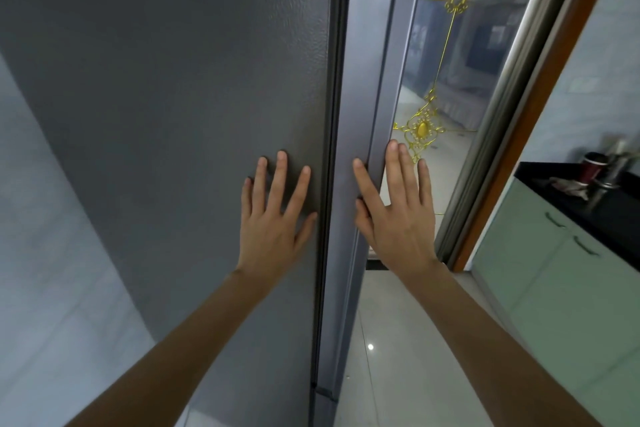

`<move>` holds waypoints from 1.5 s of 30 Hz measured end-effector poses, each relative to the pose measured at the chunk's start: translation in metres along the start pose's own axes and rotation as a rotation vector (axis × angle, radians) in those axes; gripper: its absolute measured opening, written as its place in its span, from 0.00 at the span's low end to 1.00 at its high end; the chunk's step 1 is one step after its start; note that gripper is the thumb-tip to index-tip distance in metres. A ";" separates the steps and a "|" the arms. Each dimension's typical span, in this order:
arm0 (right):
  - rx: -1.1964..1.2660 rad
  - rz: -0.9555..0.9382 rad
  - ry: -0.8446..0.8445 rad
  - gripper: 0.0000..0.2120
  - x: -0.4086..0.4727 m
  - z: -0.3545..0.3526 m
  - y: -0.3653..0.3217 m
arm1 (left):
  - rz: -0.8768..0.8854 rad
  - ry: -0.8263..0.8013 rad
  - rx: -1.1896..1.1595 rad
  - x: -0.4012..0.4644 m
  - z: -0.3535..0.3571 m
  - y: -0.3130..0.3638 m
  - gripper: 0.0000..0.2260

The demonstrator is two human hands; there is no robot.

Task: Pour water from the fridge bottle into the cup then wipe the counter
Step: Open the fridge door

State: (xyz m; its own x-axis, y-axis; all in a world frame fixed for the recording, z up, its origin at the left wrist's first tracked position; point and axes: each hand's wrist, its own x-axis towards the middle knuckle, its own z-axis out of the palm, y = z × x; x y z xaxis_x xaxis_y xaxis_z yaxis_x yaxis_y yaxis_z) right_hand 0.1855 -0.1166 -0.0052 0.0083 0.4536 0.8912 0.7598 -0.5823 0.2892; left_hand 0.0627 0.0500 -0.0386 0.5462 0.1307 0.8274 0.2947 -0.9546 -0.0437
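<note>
A tall dark grey fridge fills the left and middle of the head view, seen from its side, with its door closed against it. My left hand lies flat on the fridge's side panel, fingers spread, holding nothing. My right hand rests flat on the door's edge, fingers apart and pointing up. A dark red paper cup stands on the black counter at the far right. No bottle is visible.
A glass sliding door with gold ornament stands behind the fridge, framed in brown wood. Pale green cabinets sit below the counter. A crumpled cloth and a metal utensil holder lie by the cup. Light tiled floor runs between.
</note>
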 end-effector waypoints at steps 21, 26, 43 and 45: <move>0.003 0.251 -0.156 0.30 -0.077 -0.061 0.122 | -0.023 -0.010 -0.009 -0.001 -0.004 0.007 0.27; 0.051 0.328 -0.228 0.36 -0.090 -0.074 0.156 | -0.058 -0.079 0.015 0.000 -0.012 0.012 0.27; -0.112 0.395 -0.489 0.36 -0.105 -0.094 0.221 | 0.101 -0.437 -0.302 -0.041 0.042 0.218 0.24; -0.127 0.410 -0.497 0.37 -0.106 -0.092 0.227 | 0.123 -0.509 -0.341 -0.031 0.059 0.245 0.24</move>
State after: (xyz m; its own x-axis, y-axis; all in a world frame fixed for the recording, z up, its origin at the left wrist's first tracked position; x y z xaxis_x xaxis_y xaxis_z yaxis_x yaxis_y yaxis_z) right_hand 0.2969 -0.3592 -0.0017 0.6034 0.4176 0.6793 0.5488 -0.8355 0.0262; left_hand 0.1643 -0.1724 -0.1082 0.8899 0.0453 0.4539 -0.0153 -0.9915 0.1289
